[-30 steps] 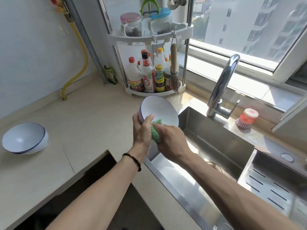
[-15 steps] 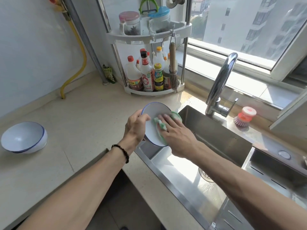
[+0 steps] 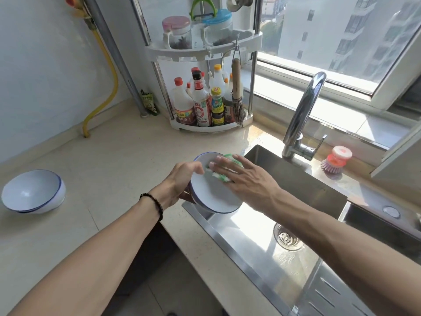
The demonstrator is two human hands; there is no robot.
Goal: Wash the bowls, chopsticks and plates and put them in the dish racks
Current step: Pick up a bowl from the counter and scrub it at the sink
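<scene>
White ceramic bowl with a thin blue rim (image 3: 213, 195) is being held tilted over the near-left corner of the stainless steel sink (image 3: 268, 254), its opening facing up and toward the right. The left hand (image 3: 182, 183) is gripping the bowl at its left edge, thumb lying over the rim and the other fingers curled underneath. The right hand (image 3: 246, 176) is pressing a green and white scrubbing cloth (image 3: 224, 173) flat against the inside of the bowl, its fingers (image 3: 222, 161) straight, slightly spread and lying on top of the cloth. A black bead bracelet (image 3: 152, 204) is sitting on the left wrist.

A second white blue-rimmed bowl (image 3: 33, 195) is resting tilted on the beige stone worktop (image 3: 109, 160), well apart to the left. A curved chrome faucet (image 3: 303, 115) is standing behind the sink, with a red-topped dish brush (image 3: 337, 159) just beside it on the ledge. A white corner rack (image 3: 205, 87) holding sauce bottles and lidded jars is standing at the back of the worktop, near the window.
</scene>
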